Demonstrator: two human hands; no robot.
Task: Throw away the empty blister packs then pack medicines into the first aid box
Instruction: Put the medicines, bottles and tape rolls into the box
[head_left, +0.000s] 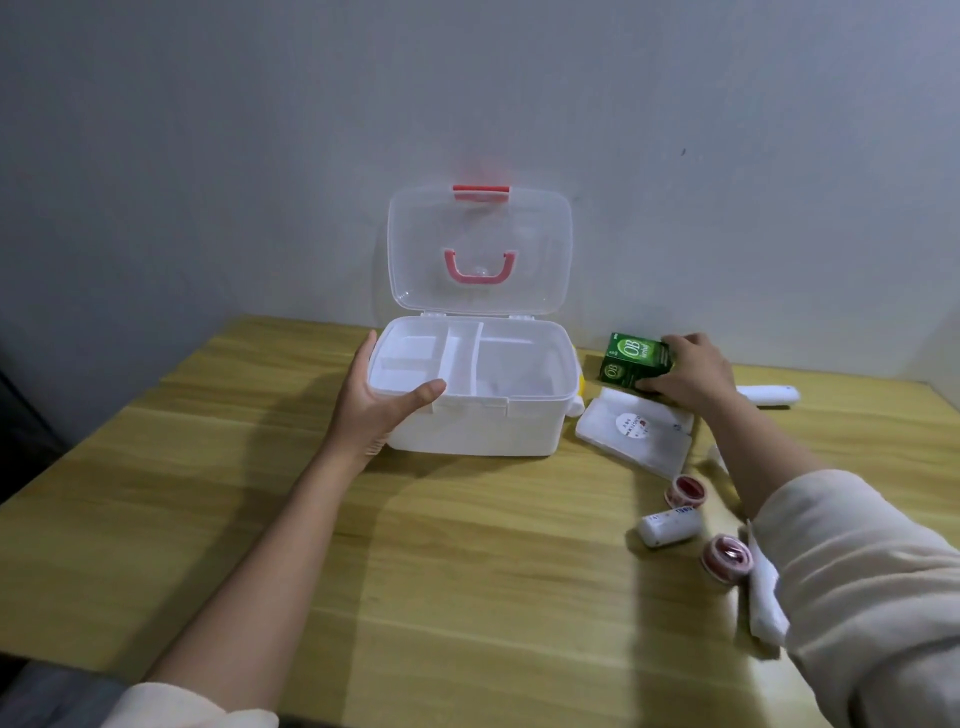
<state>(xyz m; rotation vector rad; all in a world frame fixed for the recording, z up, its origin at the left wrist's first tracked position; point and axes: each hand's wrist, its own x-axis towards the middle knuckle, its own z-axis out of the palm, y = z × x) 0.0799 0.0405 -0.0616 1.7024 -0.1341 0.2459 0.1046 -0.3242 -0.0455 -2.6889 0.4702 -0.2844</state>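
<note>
The white first aid box (519, 431) stands on the wooden table (441, 571) with its clear lid (478, 249) raised; the inner tray's compartments hold nothing. My left hand (379, 400) grips the box's front left corner, thumb over the rim. My right hand (691, 374) is closed on a green medicine carton (631, 358) to the right of the box. Below it lie a flat white pack (636, 431), two red tape rolls (684, 491) (724, 558), a small white bottle (670, 527) on its side and a white gauze roll (766, 603).
A white tube-like item (769, 394) lies at the far right near the wall. Something yellow (582, 385) peeks out behind the box's right side. The wall runs just behind the box. The table's left edge drops off to a dark floor.
</note>
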